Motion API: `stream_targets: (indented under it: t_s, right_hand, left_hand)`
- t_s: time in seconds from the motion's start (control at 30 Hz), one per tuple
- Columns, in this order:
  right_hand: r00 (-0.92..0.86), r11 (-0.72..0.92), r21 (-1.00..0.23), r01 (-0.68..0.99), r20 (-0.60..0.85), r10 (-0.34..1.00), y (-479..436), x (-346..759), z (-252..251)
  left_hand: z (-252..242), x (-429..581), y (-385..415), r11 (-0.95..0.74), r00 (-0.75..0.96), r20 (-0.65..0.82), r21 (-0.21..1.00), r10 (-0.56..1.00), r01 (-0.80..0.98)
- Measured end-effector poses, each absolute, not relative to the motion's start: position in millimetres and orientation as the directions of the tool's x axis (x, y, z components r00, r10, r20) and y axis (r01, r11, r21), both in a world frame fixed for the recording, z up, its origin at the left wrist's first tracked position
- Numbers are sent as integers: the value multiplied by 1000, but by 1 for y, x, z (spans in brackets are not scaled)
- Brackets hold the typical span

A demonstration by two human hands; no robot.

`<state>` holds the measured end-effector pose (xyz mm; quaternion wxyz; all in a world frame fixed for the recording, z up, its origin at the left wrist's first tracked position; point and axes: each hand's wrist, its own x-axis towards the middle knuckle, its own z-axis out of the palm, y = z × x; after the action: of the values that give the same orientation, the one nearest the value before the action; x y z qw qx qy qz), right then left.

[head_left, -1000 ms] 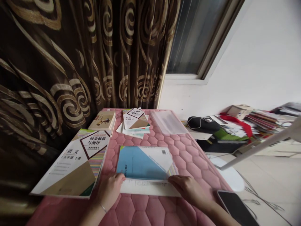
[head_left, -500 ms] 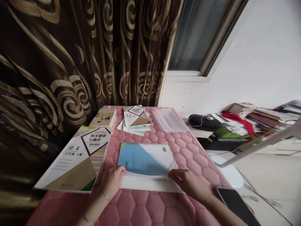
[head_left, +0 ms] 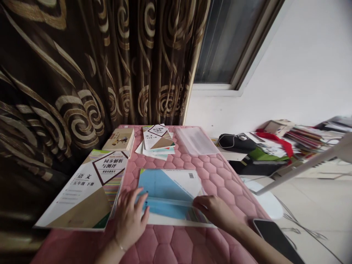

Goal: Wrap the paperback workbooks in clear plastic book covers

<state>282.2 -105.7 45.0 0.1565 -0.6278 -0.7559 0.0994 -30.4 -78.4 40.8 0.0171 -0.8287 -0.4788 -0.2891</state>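
Note:
A workbook (head_left: 167,187) with a blue and white cover lies in front of me, its barcode at the far right corner. Along its near part runs a glossy, see-through strip, apparently a plastic book cover (head_left: 170,201). At the left edge, my left hand (head_left: 132,212) is spread, its fingertips over the workbook's near left corner. My right hand (head_left: 210,209) is closed at the right edge, thumb and fingers pinching the book cover there. White page area shows below the blue part.
A large workbook (head_left: 85,190) lies at the left, with a stack of beige books (head_left: 118,139) behind it. Smaller booklets (head_left: 158,137) and frosted plastic sheets (head_left: 196,141) lie at the table's far end. A dark phone-like device (head_left: 275,238) is at the right edge.
My left hand has opened and turned, letting go of the near left edge. My right hand still grips the right side. The blue cover now reaches nearer to me over the white strip.

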Motion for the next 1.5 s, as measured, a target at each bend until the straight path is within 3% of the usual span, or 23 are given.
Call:
stream_targets:
  t_s: [0.07, 0.17, 0.37, 0.5, 0.63, 0.83, 1.07, 1.2, 1.27, 1.4, 1.5]
  right_hand:
    - [-190, 217, -349, 912, 108, 976, -92, 288, 55]
    - [-157, 200, -292, 935, 164, 974, -56, 298, 82]
    - [-70, 86, -22, 996, 388, 919, 48, 297, 136]
    - [59, -70, 17, 997, 362, 930, 109, 288, 144]
    - [117, -132, 17, 991, 354, 928, 150, 282, 130]
    - [58, -70, 16, 997, 372, 926, 167, 281, 107]
    - [-135, 169, -50, 984, 398, 908, 122, 280, 94]
    - [-339, 390, -118, 913, 312, 888, 37, 266, 70]
    - [-535, 574, -251, 780, 208, 818, -13, 261, 59]
    - [-643, 607, -360, 709, 25, 766, -95, 263, 47]
    - [-639, 599, -361, 715, 10, 769, -128, 267, 40]
  left_hand:
    - [33, -23, -92, -663, 524, 534, 95, 663, 742]
    - [11, -8, -104, -806, 738, 382, 31, 557, 592]
    - [-34, 10, -94, -741, 729, 146, 57, 669, 669]
    - [-42, 14, -86, -740, 736, 114, -13, 667, 673]
    - [-55, 19, -81, -784, 790, 141, -111, 596, 611]
    - [-90, 32, -86, -702, 755, 403, -303, 518, 644]
    - [-76, 32, -87, -710, 767, 480, -348, 426, 612]
    - [-66, 30, -86, -705, 754, 469, -323, 460, 632]
    - [-60, 30, -85, -703, 742, 489, -310, 459, 640]
    - [-51, 30, -90, -720, 752, 443, -282, 488, 634]
    - [-56, 28, -103, -747, 786, 390, -289, 479, 599]
